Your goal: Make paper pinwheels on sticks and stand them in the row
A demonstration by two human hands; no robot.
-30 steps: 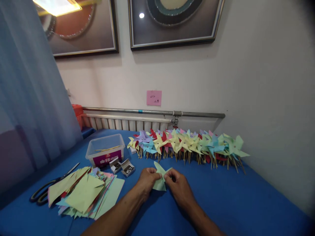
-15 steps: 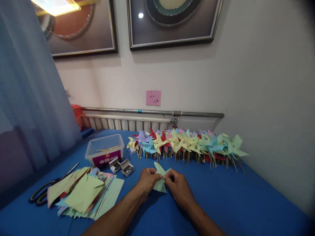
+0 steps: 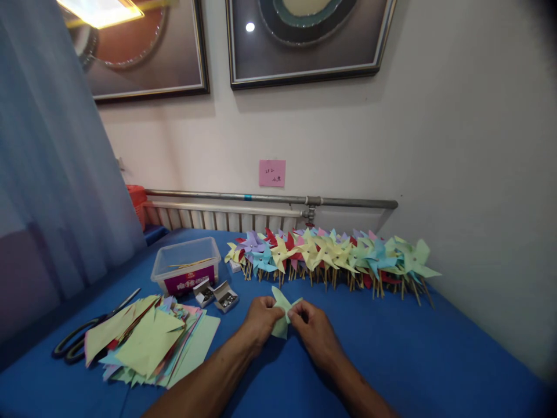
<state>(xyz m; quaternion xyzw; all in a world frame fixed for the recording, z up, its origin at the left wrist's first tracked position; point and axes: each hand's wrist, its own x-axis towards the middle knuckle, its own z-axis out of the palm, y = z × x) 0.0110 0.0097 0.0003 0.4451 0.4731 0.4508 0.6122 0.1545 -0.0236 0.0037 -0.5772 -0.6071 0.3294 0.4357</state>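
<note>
A pale green paper pinwheel (image 3: 281, 330) is held just above the blue table, its blades partly folded toward the middle. My left hand (image 3: 263, 318) pinches its left side between thumb and fingers. From the right, my right hand (image 3: 314, 326) is closed on the paper near the centre, fingertips almost meeting the left thumb. The fingers hide the pinwheel's centre. Two small open boxes of metal pins (image 3: 227, 301) stand beyond my left hand. Left of my left forearm lies a stack of cut coloured paper sheets (image 3: 150, 342).
Scissors (image 3: 93, 328) lie at the left beside the paper. A clear plastic tub (image 3: 185, 251) holds thin wooden sticks (image 3: 191, 263). Many finished pinwheels on sticks (image 3: 326, 252) form a long row at the back of the blue table (image 3: 391, 354). A radiator (image 3: 221, 219) runs along the wall.
The pinwheel's lower blade has shifted and looks narrower, its lower right corner no longer spreading toward my right hand. Both hands keep nearly the same place and grip.
</note>
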